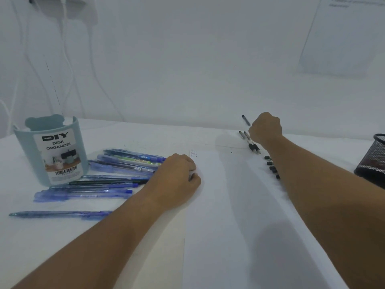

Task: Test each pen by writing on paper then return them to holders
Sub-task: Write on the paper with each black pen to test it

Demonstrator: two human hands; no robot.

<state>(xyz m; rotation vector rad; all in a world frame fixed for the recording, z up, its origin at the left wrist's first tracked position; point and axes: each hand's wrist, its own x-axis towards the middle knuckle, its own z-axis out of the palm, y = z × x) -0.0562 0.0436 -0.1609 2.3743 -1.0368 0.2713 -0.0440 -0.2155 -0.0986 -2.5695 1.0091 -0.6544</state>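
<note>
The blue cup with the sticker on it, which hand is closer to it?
Left. The left hand rests by the blue pens lying beside the blue cup; the right hand is far across the paper, holding a black pen.

A white wall [187,59] fills the upper half, evenly lit in a cool, bluish light with no hard shadows. White cables [66,59] hang down it at the left — from a pale fixture [68,7] at the top edge. At the upper right a sheet [337,38] is fixed to the wall (its print too blurred to read). Below runs a white table [52,247].
</note>
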